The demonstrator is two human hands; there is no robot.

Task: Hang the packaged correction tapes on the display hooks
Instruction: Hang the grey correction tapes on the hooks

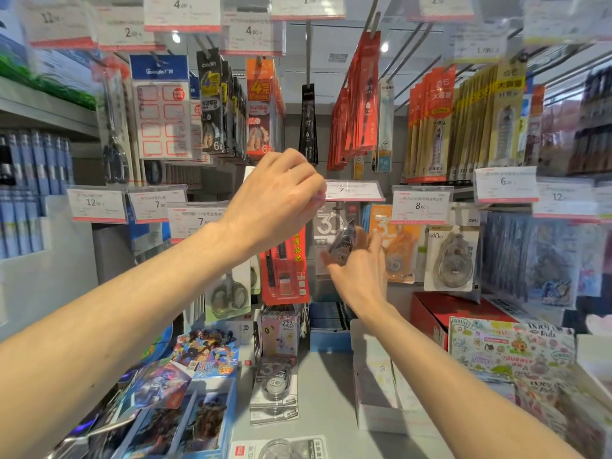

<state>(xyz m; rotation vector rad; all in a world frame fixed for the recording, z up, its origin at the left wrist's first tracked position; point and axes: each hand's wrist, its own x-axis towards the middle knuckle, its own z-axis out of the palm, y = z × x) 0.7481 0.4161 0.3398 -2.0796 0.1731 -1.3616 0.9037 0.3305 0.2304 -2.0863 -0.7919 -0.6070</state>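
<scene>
My left hand (pixel 281 200) is raised at the centre of the display and pinches the left edge of a pink-rimmed price tag (pixel 354 190) at the tip of a hook. Below it, my right hand (pixel 359 266) holds a grey packaged correction tape (pixel 342 243) up against the packs hanging under that tag. A small stack of the same grey correction tape packs (pixel 274 389) lies on the grey shelf (pixel 328 392) below. Another pack (pixel 281 448) lies at the bottom edge. Orange (pixel 395 250) and clear 40m correction tapes (pixel 452 260) hang to the right.
Hooks with pens, refills, labels and scissors crowd the wall above and to both sides, each with a price tag. A red pen pack (pixel 286 270) hangs just left of my right hand. A white open box (pixel 374 385), sticker books (pixel 510 352) and cartoon card packs (pixel 205 356) sit on the shelf.
</scene>
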